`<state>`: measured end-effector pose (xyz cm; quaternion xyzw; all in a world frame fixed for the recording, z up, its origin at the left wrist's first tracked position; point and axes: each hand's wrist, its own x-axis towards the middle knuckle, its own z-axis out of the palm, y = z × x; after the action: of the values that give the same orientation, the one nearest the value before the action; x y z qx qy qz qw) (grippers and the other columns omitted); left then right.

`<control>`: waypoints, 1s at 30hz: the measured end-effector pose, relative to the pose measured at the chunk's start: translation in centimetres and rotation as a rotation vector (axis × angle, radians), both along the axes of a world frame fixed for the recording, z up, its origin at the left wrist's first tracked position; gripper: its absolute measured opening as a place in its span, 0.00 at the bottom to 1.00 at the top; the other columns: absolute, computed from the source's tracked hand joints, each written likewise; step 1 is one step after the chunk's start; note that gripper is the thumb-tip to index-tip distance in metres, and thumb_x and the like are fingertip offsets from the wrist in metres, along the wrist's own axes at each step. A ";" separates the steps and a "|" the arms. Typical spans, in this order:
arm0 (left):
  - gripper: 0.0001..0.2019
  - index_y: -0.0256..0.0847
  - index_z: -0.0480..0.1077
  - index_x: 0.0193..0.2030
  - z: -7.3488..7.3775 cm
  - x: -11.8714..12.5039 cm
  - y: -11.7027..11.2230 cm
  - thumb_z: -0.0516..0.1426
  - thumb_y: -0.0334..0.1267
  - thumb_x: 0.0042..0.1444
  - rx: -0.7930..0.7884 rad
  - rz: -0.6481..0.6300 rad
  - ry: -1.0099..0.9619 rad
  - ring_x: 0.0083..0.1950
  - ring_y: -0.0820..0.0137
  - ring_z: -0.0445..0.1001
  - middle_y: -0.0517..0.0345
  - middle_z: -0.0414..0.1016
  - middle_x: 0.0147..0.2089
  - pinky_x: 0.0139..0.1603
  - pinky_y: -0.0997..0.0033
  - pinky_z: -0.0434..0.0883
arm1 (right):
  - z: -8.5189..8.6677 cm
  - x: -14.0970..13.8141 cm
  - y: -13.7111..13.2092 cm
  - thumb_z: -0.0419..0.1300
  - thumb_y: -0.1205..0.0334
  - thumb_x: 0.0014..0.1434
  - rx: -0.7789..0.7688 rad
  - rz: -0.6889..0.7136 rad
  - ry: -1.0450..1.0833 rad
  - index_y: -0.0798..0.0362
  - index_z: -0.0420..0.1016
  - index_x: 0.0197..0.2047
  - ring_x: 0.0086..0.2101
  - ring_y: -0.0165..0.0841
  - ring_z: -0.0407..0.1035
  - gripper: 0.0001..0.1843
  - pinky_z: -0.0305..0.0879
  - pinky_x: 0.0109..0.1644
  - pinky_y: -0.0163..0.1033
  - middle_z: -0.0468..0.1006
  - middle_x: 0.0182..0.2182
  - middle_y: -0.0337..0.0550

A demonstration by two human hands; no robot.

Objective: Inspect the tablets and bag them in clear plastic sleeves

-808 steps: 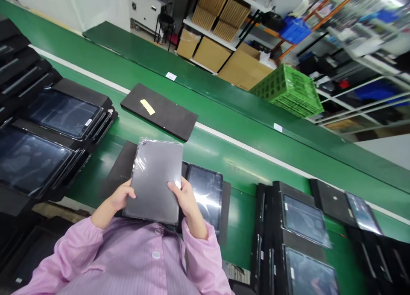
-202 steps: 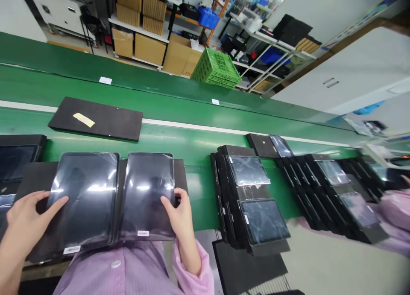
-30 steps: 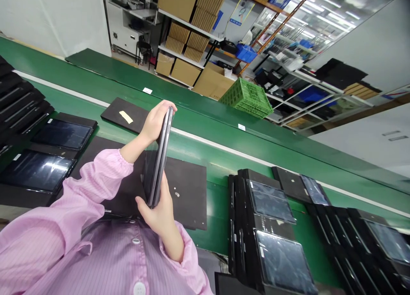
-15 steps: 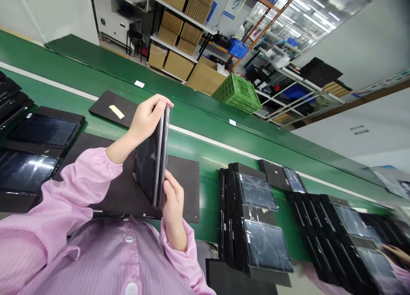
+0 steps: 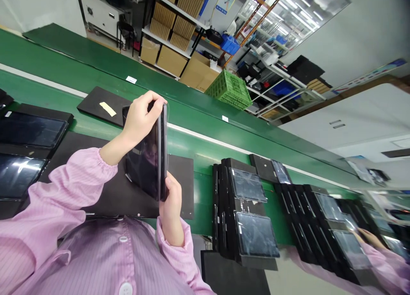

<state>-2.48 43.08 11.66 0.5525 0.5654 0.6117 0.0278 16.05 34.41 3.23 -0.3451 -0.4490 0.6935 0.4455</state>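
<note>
Two tablets (image 5: 144, 171) held together on edge between two grasping hands
The left hand (image 5: 142, 118) clasps the pair's upper end, the right hand (image 5: 172, 205) grips the lower; a black board (image 5: 186, 171) lies beneath both hands, contact with it unclear, and stacked tablets (image 5: 256, 233) sit right of the right hand. The step seems to be holding the pair aligned edge-on; any lowering would call for a firm grip on both so neither slips

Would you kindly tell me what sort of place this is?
Probably an electronics workshop or factory: many tablet-like devices, a long green worktop, and cardboard boxes shelved beyond it.
</note>
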 end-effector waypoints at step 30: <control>0.20 0.44 0.72 0.35 -1.1 -0.2 0.5 0.50 0.55 0.68 0.109 -0.139 -0.124 0.29 0.72 0.71 0.60 0.72 0.30 0.29 0.70 0.69 | 1.6 -0.3 -1.2 0.57 0.67 0.64 0.208 0.020 -0.120 0.41 0.80 0.54 0.52 0.32 0.76 0.20 0.71 0.57 0.33 0.81 0.51 0.36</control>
<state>-2.64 43.59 10.56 0.5523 0.4890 0.6710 0.0750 15.73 33.24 4.79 -0.3334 -0.5479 0.6254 0.4444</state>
